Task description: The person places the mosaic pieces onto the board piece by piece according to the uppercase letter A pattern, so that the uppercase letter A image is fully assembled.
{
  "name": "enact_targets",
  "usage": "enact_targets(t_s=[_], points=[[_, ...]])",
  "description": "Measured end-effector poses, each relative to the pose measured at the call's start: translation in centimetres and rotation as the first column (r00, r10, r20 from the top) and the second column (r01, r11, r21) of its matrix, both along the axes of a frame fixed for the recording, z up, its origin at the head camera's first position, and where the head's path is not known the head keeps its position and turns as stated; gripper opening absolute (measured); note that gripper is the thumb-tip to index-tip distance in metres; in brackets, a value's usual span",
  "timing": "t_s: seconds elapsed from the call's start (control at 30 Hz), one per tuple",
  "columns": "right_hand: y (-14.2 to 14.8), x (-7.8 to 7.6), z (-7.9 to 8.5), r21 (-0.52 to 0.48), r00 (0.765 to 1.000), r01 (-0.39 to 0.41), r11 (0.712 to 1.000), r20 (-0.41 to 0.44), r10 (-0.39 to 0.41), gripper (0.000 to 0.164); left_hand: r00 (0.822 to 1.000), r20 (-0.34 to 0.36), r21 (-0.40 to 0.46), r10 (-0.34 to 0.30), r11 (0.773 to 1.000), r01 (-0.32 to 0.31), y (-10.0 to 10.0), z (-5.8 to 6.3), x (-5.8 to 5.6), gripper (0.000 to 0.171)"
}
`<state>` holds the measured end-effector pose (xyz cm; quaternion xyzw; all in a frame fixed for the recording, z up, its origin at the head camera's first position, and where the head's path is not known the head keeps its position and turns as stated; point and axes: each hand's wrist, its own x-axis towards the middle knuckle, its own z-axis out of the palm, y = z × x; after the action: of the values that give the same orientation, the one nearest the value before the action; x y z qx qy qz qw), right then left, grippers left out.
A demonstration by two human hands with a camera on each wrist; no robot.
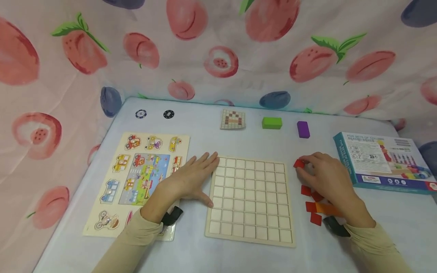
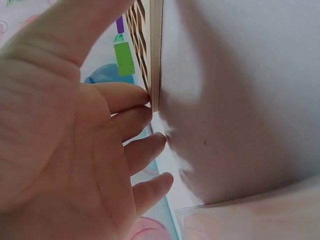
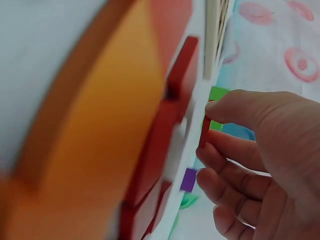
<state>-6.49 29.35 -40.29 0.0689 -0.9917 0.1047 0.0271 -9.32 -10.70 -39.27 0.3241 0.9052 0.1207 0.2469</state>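
A square wooden grid board (image 1: 250, 201) with bare cells lies in the middle of the table. My left hand (image 1: 187, 178) lies with straight, spread fingers at the board's left edge, thumb and fingertips right at the rim. My right hand (image 1: 327, 176) is just right of the board, pinching a small red square tile (image 1: 299, 163) between thumb and fingers; in the right wrist view the tile (image 3: 205, 131) stands on edge. Below that hand lie several loose red tiles (image 1: 310, 206) and an orange piece (image 1: 327, 209), partly hidden by the wrist.
A wooden vehicle puzzle (image 1: 114, 163) lies at left, under the left forearm. Along the back are two round chips (image 1: 168, 114), a patterned pixel card (image 1: 233, 120), a green block (image 1: 272, 123) and a purple block (image 1: 303, 129). A boxed bead set (image 1: 385, 163) sits at right.
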Motion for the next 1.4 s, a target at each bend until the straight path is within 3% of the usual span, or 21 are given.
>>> enact_targets(t_s=[0.23, 0.43, 0.67, 1.03, 1.4], points=[[-2.8, -0.7, 0.7, -0.067, 0.998, -0.069, 0.995, -0.001, 0.07, 0.036, 0.999, 0.027, 0.002, 0.017, 1.0, -0.017, 0.0, 0.2, 0.2, 0.138], [-5.7, -1.6, 0.0, -0.074, 0.983, -0.181, 0.981, -0.036, 0.178, 0.03, 0.998, 0.055, 0.013, 0.032, 0.999, -0.033, 0.0, 0.2, 0.4, 0.141], [-8.4, -2.0, -0.5, -0.081, 0.971, -0.239, 0.968, -0.026, 0.238, 0.031, 0.998, 0.054, -0.008, 0.038, 0.999, -0.038, 0.0, -0.1, 0.5, 0.142], [-9.5, -2.4, -0.4, -0.081, 0.946, -0.32, 0.944, -0.083, 0.313, 0.029, 1.0, 0.019, -0.003, 0.009, 1.0, -0.009, -0.1, -0.4, 0.3, 0.144], [-10.2, -3.0, -0.1, -0.074, 0.946, -0.324, 0.943, 0.0, 0.325, 0.028, 0.999, 0.04, -0.01, 0.026, 1.0, -0.025, 0.3, -0.6, 0.6, 0.145]])
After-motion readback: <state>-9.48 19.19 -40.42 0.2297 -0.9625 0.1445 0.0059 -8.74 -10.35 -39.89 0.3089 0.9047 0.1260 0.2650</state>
